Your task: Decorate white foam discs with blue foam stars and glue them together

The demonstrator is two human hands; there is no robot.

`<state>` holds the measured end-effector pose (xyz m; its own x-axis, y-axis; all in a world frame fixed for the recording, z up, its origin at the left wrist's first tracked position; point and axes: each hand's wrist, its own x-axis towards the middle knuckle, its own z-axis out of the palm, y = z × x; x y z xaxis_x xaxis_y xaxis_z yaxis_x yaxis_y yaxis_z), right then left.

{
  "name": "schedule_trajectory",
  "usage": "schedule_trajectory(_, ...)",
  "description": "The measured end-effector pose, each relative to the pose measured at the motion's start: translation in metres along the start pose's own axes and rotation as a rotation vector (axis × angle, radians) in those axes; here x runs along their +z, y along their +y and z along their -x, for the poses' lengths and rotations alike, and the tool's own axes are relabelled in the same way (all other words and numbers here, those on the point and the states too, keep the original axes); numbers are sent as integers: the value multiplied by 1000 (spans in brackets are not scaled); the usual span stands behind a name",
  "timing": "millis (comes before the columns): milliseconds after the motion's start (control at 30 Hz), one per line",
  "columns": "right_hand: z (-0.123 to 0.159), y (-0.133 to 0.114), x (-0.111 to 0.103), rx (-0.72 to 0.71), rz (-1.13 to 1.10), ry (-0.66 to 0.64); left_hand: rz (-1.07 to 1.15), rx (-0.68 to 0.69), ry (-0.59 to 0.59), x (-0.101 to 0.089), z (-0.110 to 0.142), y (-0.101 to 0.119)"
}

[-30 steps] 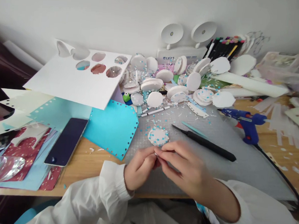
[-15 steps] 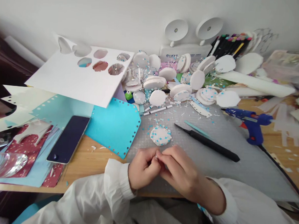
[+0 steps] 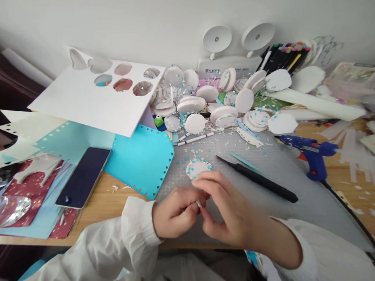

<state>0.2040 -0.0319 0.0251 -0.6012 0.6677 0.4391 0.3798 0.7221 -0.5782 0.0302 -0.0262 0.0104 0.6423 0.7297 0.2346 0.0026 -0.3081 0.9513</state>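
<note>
And in the middle of it all, the left hand (image 3: 176,214) pinches a small white piece (image 3: 199,204) between thumb and bent forefinger, a narrow grip with only a sliver showing. Right alongside comes the right hand (image 3: 231,206), forefinger arched well off the thumb, a wide gap there; whether that thumb touches the piece, I cannot tell. The way to do this well, I'd say: a steady left pinch with light pressure, since a scrap that small could crease, and only the right fingertips working at it. Knuckles up, too, because just beyond them, partly covered by the right hand, lies a white disc (image 3: 196,168), round, with tiny blue stars about its rim that look easy to knock loose. Underneath, a smooth grey mat (image 3: 313,209), flecked with scraps. Out right, a slim black tool (image 3: 264,180) tapering to a fine point, a thin pale-blue strip (image 3: 245,162) near it, then the chunky blue glue gun (image 3: 310,152). Over left, a bright blue sheet (image 3: 138,158), its edges punched with little star-shaped holes
</note>
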Motion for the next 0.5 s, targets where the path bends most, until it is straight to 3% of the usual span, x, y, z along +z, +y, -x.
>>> schedule_trajectory(100,-4,-3,-12,73,-87,-151,124,-69,-107,-7,-3,7)
schedule_trajectory(200,-4,-4,-17,145,-187,-300,173,-135,-139,-10,-5,12)
schedule_trajectory(500,-5,-6,-9,220,-181,-382,-65,-60,-116,-1,-2,5)
